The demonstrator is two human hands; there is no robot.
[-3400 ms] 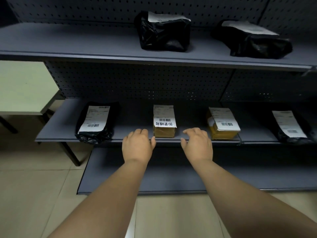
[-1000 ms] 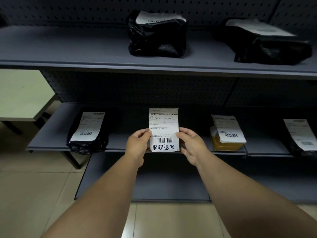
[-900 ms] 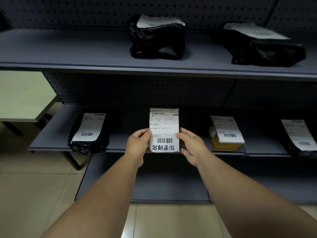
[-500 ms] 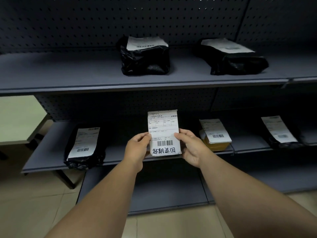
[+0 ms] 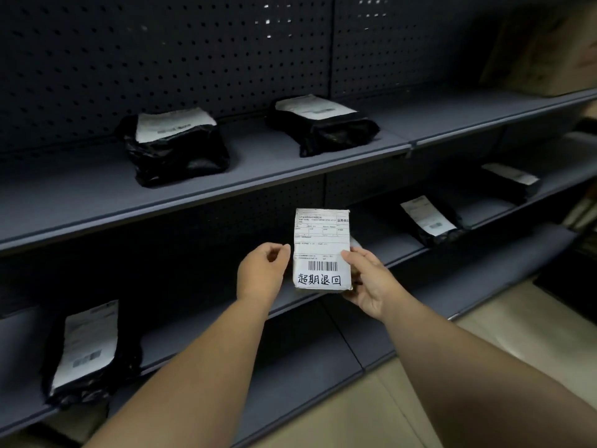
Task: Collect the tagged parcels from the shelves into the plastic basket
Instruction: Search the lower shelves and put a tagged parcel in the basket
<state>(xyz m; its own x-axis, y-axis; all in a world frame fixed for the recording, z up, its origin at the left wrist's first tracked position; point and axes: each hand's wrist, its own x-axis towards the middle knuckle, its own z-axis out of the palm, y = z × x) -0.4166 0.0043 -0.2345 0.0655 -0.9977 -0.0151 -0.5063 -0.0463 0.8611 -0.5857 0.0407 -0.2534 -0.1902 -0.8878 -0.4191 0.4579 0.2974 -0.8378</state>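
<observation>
The right hand [image 5: 365, 282] grips a small box [image 5: 322, 248] by its right edge, thumb on the label and fingers behind, holding it upright in the air in front of the middle shelf [image 5: 397, 250]. The label carries a barcode and a handwritten line of characters (bold black marker). The left hand [image 5: 262, 273] hangs just beside the box's left edge, apart from it, fingers loosely curled and holding nothing. Two black bags [image 5: 176, 147] [image 5: 321, 124] with white labels lie on the upper shelf [image 5: 80, 192]; another black bag [image 5: 87, 350] lies lower left.
</observation>
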